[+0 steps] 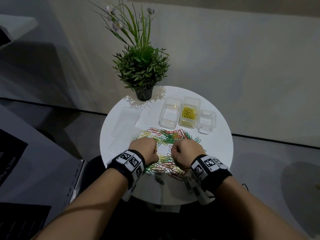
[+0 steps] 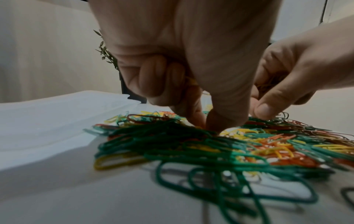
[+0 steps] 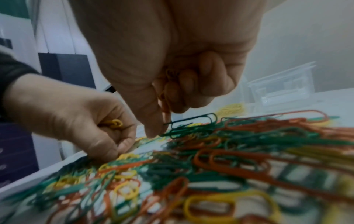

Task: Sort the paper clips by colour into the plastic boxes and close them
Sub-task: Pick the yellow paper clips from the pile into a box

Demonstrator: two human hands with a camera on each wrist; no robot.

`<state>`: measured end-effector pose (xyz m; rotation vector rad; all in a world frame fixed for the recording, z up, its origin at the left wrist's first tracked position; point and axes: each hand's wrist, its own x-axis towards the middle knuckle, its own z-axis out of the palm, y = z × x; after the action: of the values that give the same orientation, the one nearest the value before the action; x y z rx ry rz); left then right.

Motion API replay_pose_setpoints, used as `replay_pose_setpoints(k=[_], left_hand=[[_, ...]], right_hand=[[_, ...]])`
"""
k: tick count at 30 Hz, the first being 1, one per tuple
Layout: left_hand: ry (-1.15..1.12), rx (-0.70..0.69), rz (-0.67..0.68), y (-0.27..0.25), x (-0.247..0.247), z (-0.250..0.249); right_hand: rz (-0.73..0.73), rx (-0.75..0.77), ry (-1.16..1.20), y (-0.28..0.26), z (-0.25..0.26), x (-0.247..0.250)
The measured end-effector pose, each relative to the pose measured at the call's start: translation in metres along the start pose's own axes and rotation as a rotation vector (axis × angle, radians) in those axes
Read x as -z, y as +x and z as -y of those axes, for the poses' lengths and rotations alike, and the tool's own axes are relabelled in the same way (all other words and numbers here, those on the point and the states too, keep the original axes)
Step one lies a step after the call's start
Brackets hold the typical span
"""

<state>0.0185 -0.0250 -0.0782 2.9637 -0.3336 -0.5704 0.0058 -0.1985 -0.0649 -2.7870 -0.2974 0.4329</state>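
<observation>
The left hand (image 2: 184, 60) fills the top of the frame, its thumb and forefinger reaching down into a heap of green, yellow and orange paper clips (image 2: 220, 145) on the white table (image 2: 67, 189). The other fingers (image 2: 153, 78) are curled into the palm, with a bit of yellow showing behind them. To the right, the right hand (image 2: 298, 63) also dips its fingertips into the heap, curled around more clips. A clear plastic lid (image 2: 63, 106) lies at the left, just beside the clips. Leaves of a plant (image 2: 107, 53) show behind the hand.

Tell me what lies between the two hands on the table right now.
Mixed green, red and yellow paper clips fill the gap between the left hand and right hand, seen in the head view.
</observation>
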Motion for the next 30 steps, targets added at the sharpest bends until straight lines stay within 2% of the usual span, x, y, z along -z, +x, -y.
replay_pose_setpoints(k=[4,8,11,14,18,22,26,30], left_hand=[[0.016,-0.036,0.006,0.0,0.0,0.0],[-0.01,-0.04,-0.027,-0.005,-0.004,0.006],[-0.184,0.012,-0.065,-0.01,-0.002,0.012],[-0.532,0.06,-0.046,-0.009,0.0,0.021],[-0.738,0.086,-0.047,-0.012,-0.001,0.027],[-0.958,0.089,0.044,-0.013,-0.009,0.02],[-0.958,0.069,0.086,-0.015,-0.008,0.01],[-0.987,0.101,0.04,-0.014,-0.007,0.004]], right_hand=[[-0.036,-0.076,0.02,-0.008,-0.011,0.009],[0.015,0.045,0.019,-0.006,0.012,0.001],[0.073,0.082,-0.056,0.0,0.028,-0.009],[0.072,0.064,-0.056,0.003,0.025,-0.01],[0.094,0.023,0.108,0.001,0.017,-0.008],[0.038,-0.074,0.339,-0.003,0.003,-0.001],[0.003,-0.194,0.598,-0.01,-0.012,0.004],[0.015,-0.204,0.659,-0.015,-0.025,0.007]])
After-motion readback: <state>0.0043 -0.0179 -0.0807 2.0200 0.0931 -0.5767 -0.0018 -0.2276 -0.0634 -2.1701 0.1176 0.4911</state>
